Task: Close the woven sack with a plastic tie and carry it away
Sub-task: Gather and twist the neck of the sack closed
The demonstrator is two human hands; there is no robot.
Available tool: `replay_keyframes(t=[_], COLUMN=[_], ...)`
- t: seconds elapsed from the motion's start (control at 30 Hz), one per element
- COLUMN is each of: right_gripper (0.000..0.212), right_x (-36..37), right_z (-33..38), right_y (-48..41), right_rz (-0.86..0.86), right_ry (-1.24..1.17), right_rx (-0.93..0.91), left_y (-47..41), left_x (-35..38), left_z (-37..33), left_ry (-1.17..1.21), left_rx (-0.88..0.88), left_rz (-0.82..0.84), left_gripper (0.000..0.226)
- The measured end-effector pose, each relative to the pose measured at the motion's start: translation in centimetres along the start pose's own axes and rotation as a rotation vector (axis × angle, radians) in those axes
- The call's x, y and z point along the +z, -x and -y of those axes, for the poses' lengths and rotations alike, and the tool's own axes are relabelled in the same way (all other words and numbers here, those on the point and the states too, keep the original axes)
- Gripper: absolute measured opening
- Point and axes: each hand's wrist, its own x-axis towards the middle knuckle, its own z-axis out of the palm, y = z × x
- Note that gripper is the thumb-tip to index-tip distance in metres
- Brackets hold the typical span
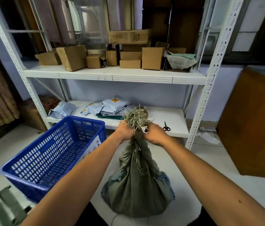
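Both hands are gripping the gathered neck of the woven sack in front of the shelving.

A white shelf rack (115, 77) is standing just behind, carrying cardboard boxes (152, 57) on its upper shelf and grey mailers (112, 106) and black scissors (166, 127) on its lower one. A blue basket (24, 186) is sitting tilted just left of the arms, and a wooden cabinet (250, 128) is standing at the right. Both forearms are reaching forward and converging. The left hand (125, 131), slightly blurred, and the right hand (155, 134) are curling round the neck from either side, almost touching each other. The woven sack (138, 190) is hanging below them, its bulging green body resting on the pale floor (201, 168), while its frayed top (135, 116) is sticking up above the fingers.
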Motion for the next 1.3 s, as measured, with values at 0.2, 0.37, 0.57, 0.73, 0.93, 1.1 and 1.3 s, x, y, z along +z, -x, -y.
replay_keyframes(t=[0.2,0.37,0.57,0.73,0.93,1.1,1.3], right_gripper=[0.037,0.044,0.051,0.043,0.03,0.028,0.029], right_x=[1.8,1.2,1.1,0.6,1.1,1.2,1.3], right_z=[-0.4,-0.1,0.0,-0.3,0.2,1.0,1.8], right_y=[-0.2,0.0,0.1,0.4,0.9,1.3,1.5], right_rz=[-0.006,-0.065,-0.009,-0.078,-0.139,-0.167,-0.113], right_ry=[0.103,0.14,0.198,0.169,0.238,0.265,0.159], right_rx=[0.008,-0.035,-0.064,-0.057,-0.077,-0.084,-0.059], left_y=[0.8,0.2,1.2,1.1,1.3,1.9,1.5], left_x=[-0.4,-0.9,-1.0,-0.8,-0.3,0.4,0.4], left_z=[-0.6,0.2,-0.6,-0.4,-0.9,-0.9,-0.1], left_ry=[0.061,0.035,-0.068,-0.17,-0.357,-0.318,-0.031], left_rx=[0.08,0.059,0.112,0.128,0.221,0.217,0.038], left_rz=[0.004,0.054,0.037,0.018,-0.078,-0.157,-0.037], left_gripper=[0.015,0.014,0.017,0.033,0.024,0.023,0.031])
